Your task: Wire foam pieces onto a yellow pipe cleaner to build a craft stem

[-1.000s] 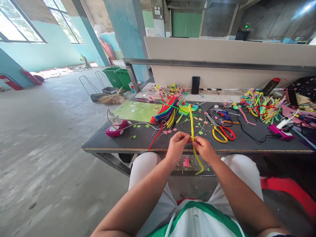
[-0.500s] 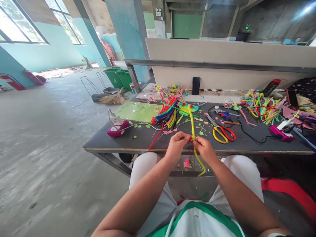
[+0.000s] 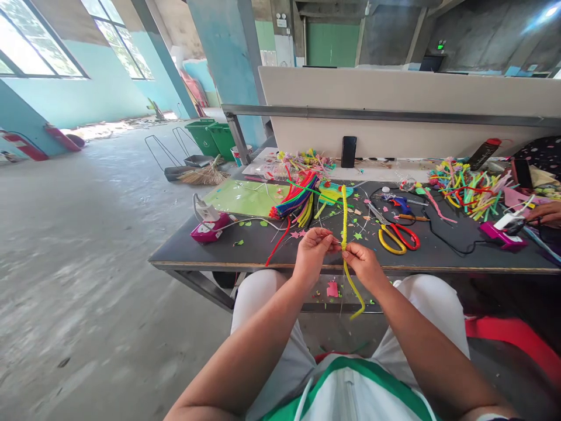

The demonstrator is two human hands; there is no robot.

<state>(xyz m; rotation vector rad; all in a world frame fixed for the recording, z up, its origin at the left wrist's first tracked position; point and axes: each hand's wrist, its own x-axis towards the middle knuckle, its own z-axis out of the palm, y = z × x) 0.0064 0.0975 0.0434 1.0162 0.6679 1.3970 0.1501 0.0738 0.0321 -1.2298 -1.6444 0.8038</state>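
My right hand [image 3: 363, 261] pinches a yellow pipe cleaner [image 3: 344, 216] near its middle, above the table's front edge. One end of the pipe cleaner stands upright, and the lower end hangs down with a bend at its tip. Just left of it, my left hand [image 3: 314, 251] is closed in a pinch, fingertips close to the stem. A thin pale wire seems to run from those fingertips to the pipe cleaner; its full course is hard to see. Scissors [image 3: 397, 237] with yellow and red handles lie to the right of my hands.
A bundle of coloured pipe cleaners [image 3: 298, 202] lies behind my left hand, beside a green sheet [image 3: 245, 197]. A blue glue gun [image 3: 401, 204], a purple power socket [image 3: 210, 228] and a phone [image 3: 349, 152] are also on the table. Another person's hand [image 3: 546, 213] is at the far right.
My left hand has drawn slightly left from the pipe cleaner, whose upper part now stands straighter. Another person's hand has come in at the right edge.
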